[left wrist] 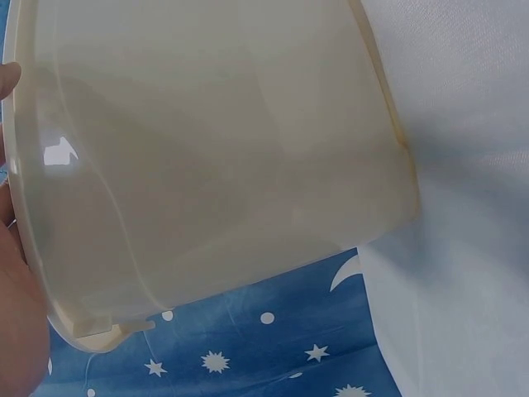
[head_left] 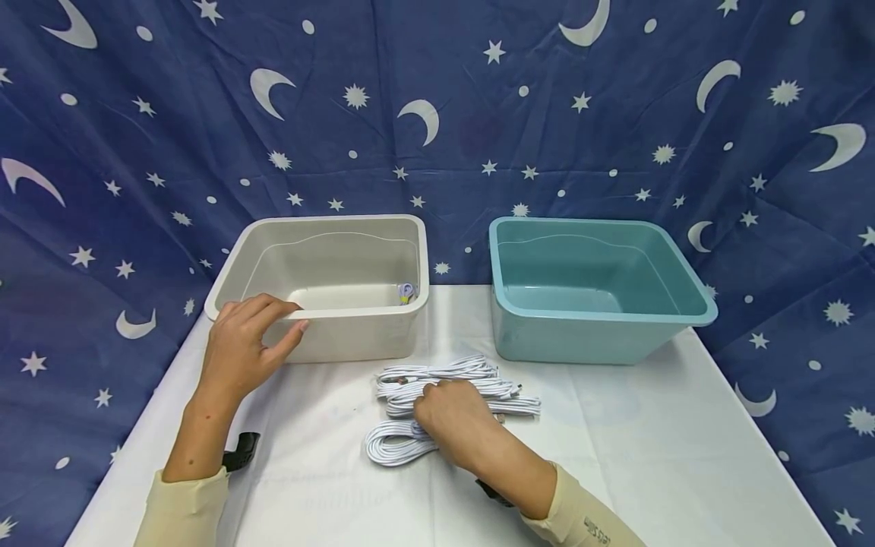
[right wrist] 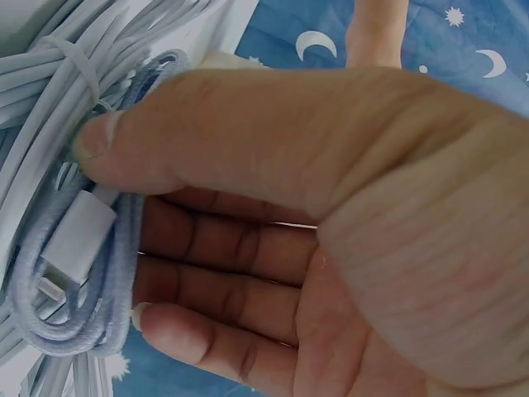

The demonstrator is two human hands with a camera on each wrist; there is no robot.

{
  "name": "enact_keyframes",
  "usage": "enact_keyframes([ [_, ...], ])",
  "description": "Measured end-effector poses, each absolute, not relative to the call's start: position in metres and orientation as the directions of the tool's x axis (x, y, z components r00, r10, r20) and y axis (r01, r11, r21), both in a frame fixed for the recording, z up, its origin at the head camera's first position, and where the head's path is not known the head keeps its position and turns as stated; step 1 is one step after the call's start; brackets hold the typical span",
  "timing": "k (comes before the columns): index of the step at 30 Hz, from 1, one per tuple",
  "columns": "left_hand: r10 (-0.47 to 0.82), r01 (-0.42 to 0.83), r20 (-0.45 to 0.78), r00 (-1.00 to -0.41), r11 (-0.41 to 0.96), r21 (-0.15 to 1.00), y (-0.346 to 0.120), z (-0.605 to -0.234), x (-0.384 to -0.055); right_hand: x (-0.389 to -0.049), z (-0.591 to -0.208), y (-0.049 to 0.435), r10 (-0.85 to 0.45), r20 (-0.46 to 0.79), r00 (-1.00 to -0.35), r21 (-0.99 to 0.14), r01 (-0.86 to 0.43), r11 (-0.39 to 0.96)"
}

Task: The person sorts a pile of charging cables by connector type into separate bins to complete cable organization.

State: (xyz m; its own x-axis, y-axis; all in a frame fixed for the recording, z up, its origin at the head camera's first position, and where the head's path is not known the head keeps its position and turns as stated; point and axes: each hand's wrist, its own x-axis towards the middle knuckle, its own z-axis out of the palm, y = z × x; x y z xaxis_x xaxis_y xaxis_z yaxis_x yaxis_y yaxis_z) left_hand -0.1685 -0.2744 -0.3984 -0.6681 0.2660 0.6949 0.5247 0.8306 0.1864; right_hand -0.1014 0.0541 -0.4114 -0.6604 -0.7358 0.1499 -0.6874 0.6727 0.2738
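My left hand (head_left: 242,346) grips the front rim of a beige bin (head_left: 349,334), fingers over the edge and thumb on the outer wall. In the left wrist view, the bin's wall (left wrist: 207,165) fills most of the picture. Over the pile of white cables (head_left: 437,372), my right hand (head_left: 458,422) reaches down with bent fingers. The right wrist view shows its thumb and fingers pinching a coiled bluish braided USB cable (right wrist: 121,265) with a white plug, beside tied white cables (right wrist: 50,141). A small coiled cable (head_left: 406,292) lies inside the beige bin at the right.
A teal bin (head_left: 567,338) stands at the back right of the table, level with the beige one. White cloth (head_left: 328,486) covers the table. A dark blue curtain (head_left: 458,182) with moons and stars hangs behind and at both sides.
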Motion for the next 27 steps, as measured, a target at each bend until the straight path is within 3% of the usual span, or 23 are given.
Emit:
enact_keyframes([
  [17, 0.28, 0.538, 0.702, -0.655, 0.825, 0.173, -0.274, -0.397, -0.17, -0.112, -0.392, 0.061, -0.765, 0.259, -0.59, 0.201, -0.742, 0.64],
  [27, 0.271, 0.524, 0.699, -0.661, 0.834, 0.172, -0.274, -0.398, -0.169, -0.127, -0.377, 0.061, -0.756, 0.365, -0.544, 0.08, -0.79, 0.607],
])
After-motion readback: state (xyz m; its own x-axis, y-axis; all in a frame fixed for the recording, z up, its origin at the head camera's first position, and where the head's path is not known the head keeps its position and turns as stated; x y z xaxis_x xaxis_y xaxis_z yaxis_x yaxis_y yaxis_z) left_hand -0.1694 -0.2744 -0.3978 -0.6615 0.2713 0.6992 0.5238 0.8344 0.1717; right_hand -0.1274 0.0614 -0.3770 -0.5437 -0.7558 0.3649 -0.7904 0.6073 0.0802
